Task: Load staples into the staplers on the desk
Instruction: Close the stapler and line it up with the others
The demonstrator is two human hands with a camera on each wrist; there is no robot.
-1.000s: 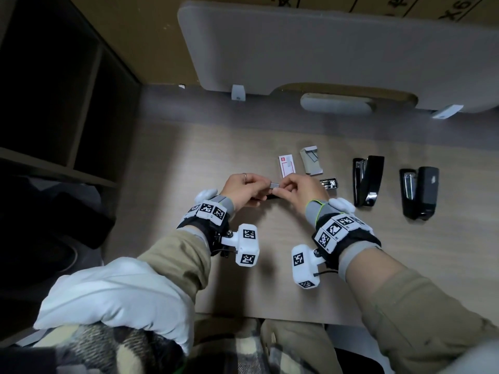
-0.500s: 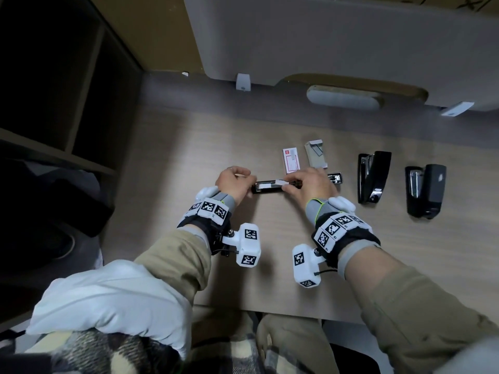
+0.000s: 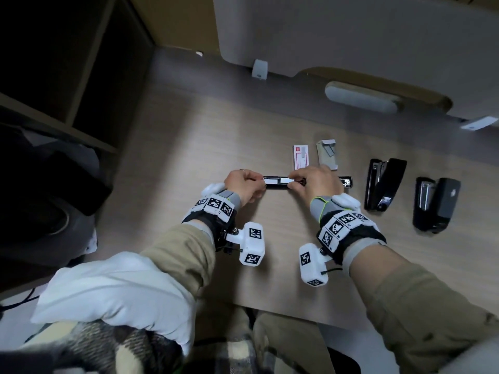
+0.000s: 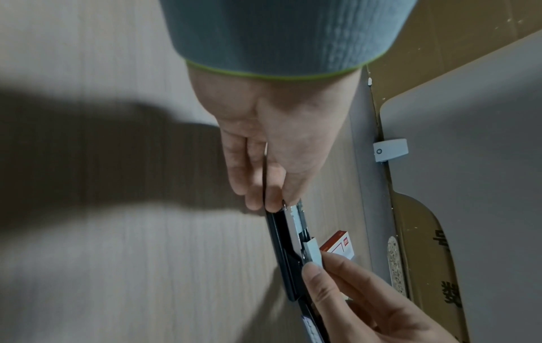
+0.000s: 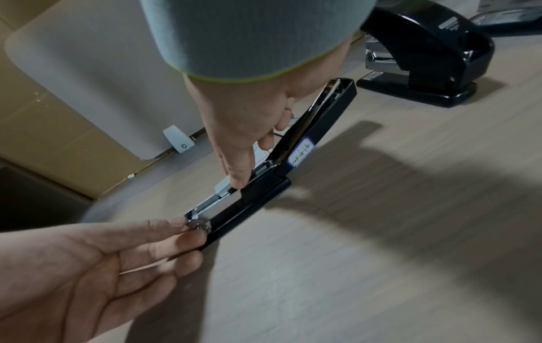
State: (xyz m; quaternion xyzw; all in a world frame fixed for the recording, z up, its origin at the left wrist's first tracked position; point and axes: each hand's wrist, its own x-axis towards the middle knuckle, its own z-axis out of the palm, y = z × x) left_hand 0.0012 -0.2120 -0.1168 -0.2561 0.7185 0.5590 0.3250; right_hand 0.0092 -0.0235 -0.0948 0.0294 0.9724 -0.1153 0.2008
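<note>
A long black stapler (image 3: pixel 272 185) lies opened flat on the desk (image 3: pixel 189 157), its metal staple channel (image 5: pixel 205 204) facing up. My left hand (image 3: pixel 260 183) pinches the stapler's left end (image 4: pixel 274 204). My right hand (image 3: pixel 293 182) pinches a grey staple strip (image 3: pixel 285 180) between thumb and fingers and holds it on the channel near the middle. In the left wrist view the strip (image 4: pixel 314 254) stands slightly tilted over the channel. In the right wrist view my right thumb partly covers the strip (image 5: pixel 223 186). The stapler's lid (image 5: pixel 319 130) stretches off to the right.
A red-and-white staple box (image 3: pixel 300 161) and its open inner tray (image 3: pixel 327 155) lie just behind the stapler. Two more black staplers (image 3: pixel 383 183) (image 3: pixel 436 202) lie to the right. A grey divider panel (image 3: pixel 351 36) closes the desk's back; dark shelves (image 3: pixel 67 63) stand on the left.
My hands were together over the stapler with the strip. The left hand has moved left to the stapler's end, and the right has brought the strip down onto the channel.
</note>
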